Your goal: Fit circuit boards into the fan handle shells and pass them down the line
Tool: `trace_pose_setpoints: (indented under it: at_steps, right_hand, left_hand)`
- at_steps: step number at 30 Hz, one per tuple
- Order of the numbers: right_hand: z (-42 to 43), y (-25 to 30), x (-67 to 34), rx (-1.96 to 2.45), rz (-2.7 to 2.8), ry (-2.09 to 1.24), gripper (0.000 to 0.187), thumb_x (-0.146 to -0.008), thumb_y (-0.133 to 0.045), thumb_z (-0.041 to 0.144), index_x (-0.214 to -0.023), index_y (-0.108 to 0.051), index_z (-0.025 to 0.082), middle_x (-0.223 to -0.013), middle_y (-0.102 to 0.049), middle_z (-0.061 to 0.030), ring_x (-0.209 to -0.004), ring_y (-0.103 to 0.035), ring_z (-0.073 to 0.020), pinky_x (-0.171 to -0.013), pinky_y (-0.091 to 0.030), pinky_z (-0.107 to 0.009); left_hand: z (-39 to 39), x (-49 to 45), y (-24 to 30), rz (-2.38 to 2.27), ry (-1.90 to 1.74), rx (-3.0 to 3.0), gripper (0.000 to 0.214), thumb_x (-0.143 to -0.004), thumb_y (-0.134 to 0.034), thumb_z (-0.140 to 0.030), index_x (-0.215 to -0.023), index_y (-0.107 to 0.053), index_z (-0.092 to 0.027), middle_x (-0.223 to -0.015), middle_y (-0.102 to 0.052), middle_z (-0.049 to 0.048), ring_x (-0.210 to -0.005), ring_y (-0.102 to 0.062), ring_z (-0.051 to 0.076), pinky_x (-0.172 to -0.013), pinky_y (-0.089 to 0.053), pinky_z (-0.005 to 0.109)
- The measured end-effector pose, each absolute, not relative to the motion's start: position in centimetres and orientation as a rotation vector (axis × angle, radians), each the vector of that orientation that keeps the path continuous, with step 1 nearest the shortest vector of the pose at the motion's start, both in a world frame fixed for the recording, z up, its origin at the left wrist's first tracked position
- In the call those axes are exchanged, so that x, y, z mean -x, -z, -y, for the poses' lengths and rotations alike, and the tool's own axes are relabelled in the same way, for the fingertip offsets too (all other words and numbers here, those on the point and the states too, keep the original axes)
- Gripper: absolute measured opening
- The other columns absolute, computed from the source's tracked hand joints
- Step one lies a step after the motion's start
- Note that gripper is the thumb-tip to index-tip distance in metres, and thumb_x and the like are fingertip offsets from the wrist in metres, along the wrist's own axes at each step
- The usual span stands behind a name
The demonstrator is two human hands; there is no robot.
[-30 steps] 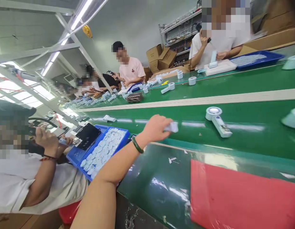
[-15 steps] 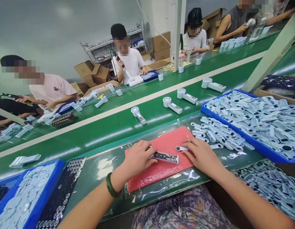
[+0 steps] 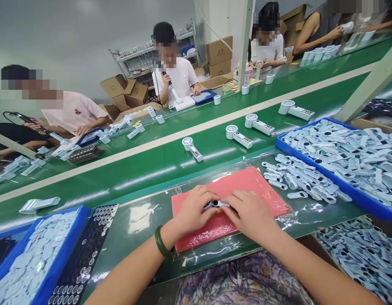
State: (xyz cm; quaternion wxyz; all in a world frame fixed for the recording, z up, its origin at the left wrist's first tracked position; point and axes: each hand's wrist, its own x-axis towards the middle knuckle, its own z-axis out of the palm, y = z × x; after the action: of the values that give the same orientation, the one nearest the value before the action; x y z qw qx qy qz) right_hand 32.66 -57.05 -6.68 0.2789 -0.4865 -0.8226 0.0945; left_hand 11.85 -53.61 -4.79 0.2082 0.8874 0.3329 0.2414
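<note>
Pale-blue handle cover [image 3: 217, 203] pinched by L hand [image 3: 193, 208] & R hand [image 3: 251, 217] fingers, approx. midway betw. red mat's [image 3: 242, 180] L/R edges; prob. best kept level, pressed evenly.

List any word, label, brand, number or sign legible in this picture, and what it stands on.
Legible text: none.
Upper brown cardboard box at the back: dark printing, too small to read.
Pale pink short-sleeved T-shirt: dark red emblem, too blurred to read.
Pale blue plastic piece with black oval, hand-held: no lettering visible.

Wearer's two hands [image 3: 193, 208] [image 3: 250, 212], one red mat [image 3: 242, 179]
</note>
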Motion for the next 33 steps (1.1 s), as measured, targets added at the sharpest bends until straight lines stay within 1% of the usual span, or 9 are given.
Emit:
trace_pose_setpoints:
  at_steps: [2, 7, 9, 11, 15, 21, 26, 30, 33]
  right_hand:
    - [57.0, 6.8, -32.9, 1.311, 2.151, -0.384, 0.014, -0.1, -0.053, 0.025, -0.103, -0.067, 0.024, -0.09, -0.059, -0.0032, -0.085, -0.057, -0.0237, -0.074, -0.039, -0.038]
    - [56.6, 7.8, -33.2, 1.251, 1.822, -0.848, 0.017, -0.098, -0.05, 0.028, -0.088, -0.063, 0.024, -0.104, -0.061, -0.0034, -0.101, -0.058, -0.0223, -0.087, -0.044, -0.038]
    - [56.7, 8.5, -33.3, 1.224, 1.768, -0.972, 0.012, -0.097, -0.052, 0.03, -0.092, -0.062, 0.025, -0.109, -0.062, -0.0033, -0.107, -0.058, -0.0228, -0.091, -0.045, -0.039]
    - [57.2, 9.0, -33.5, 1.25, 1.791, -1.02, 0.013, -0.095, -0.056, 0.033, -0.105, -0.06, 0.026, -0.114, -0.062, -0.0032, -0.108, -0.058, -0.0237, -0.092, -0.046, -0.04]
    - [58.9, 9.2, -33.7, 1.301, 1.963, -0.89, 0.037, -0.094, -0.06, 0.032, -0.131, -0.052, 0.027, -0.128, -0.06, -0.0047, -0.118, -0.053, -0.0269, -0.1, -0.042, -0.046]
    - [59.6, 9.1, -33.1, 1.266, 2.106, -0.671, 0.027, -0.099, -0.051, 0.024, -0.126, -0.056, 0.024, -0.12, -0.063, -0.0069, -0.11, -0.055, -0.0279, -0.092, -0.043, -0.046]
    - [59.3, 9.5, -33.5, 1.178, 2.165, -0.67, 0.034, -0.098, -0.054, 0.022, -0.132, -0.052, 0.023, -0.12, -0.061, -0.0078, -0.109, -0.054, -0.0276, -0.092, -0.043, -0.045]
    - [59.5, 9.8, -33.4, 1.146, 2.189, -0.572, 0.034, -0.099, -0.049, 0.02, -0.132, -0.051, 0.018, -0.121, -0.06, -0.0107, -0.108, -0.052, -0.0297, -0.091, -0.042, -0.047]
    - [59.6, 9.7, -32.9, 1.175, 2.17, -0.57, 0.032, -0.099, -0.049, 0.021, -0.13, -0.052, 0.017, -0.12, -0.061, -0.011, -0.107, -0.052, -0.0303, -0.091, -0.042, -0.048]
  left_hand:
    - [53.6, -12.1, 4.9, -0.955, -0.685, -2.435, 0.013, -0.093, -0.059, -0.02, -0.105, -0.063, -0.021, -0.106, -0.066, 0.0042, -0.105, -0.056, 0.02, -0.096, -0.045, 0.04]
    - [53.6, -12.6, 5.0, -1.024, -0.704, -2.361, 0.01, -0.09, -0.062, -0.018, -0.098, -0.067, -0.022, -0.101, -0.068, 0.0034, -0.099, -0.058, 0.02, -0.091, -0.048, 0.04]
    - [54.0, -12.5, 4.7, -1.006, -0.696, -2.382, 0.011, -0.091, -0.061, -0.018, -0.099, -0.068, -0.022, -0.1, -0.068, 0.0037, -0.101, -0.06, 0.021, -0.093, -0.049, 0.041]
    - [54.8, -12.3, 4.4, -0.962, -0.68, -2.43, 0.011, -0.091, -0.061, -0.02, -0.099, -0.067, -0.022, -0.1, -0.068, 0.004, -0.106, -0.06, 0.022, -0.098, -0.049, 0.043]
    - [57.0, -12.2, 4.2, -1.024, -0.608, -2.541, 0.021, -0.089, -0.065, -0.027, -0.109, -0.064, -0.022, -0.11, -0.068, 0.0063, -0.115, -0.058, 0.026, -0.105, -0.047, 0.049]
    - [58.6, -12.9, 5.1, -1.2, -0.613, -2.608, 0.019, -0.092, -0.055, -0.018, -0.109, -0.063, -0.022, -0.113, -0.068, 0.0067, -0.12, -0.056, 0.028, -0.105, -0.047, 0.053]
    - [58.3, -13.0, 5.1, -1.132, -0.584, -2.633, 0.022, -0.09, -0.058, -0.017, -0.11, -0.062, -0.022, -0.111, -0.069, 0.0058, -0.109, -0.062, 0.023, -0.111, -0.044, 0.052]
    - [58.1, -12.8, 5.3, -1.131, -0.653, -2.681, 0.02, -0.09, -0.058, -0.018, -0.109, -0.061, -0.02, -0.111, -0.068, 0.007, -0.116, -0.058, 0.025, -0.108, -0.046, 0.05]
    - [58.0, -13.0, 5.2, -1.118, -0.637, -2.674, 0.018, -0.091, -0.056, -0.017, -0.107, -0.061, -0.021, -0.108, -0.068, 0.0053, -0.112, -0.059, 0.023, -0.107, -0.047, 0.048]
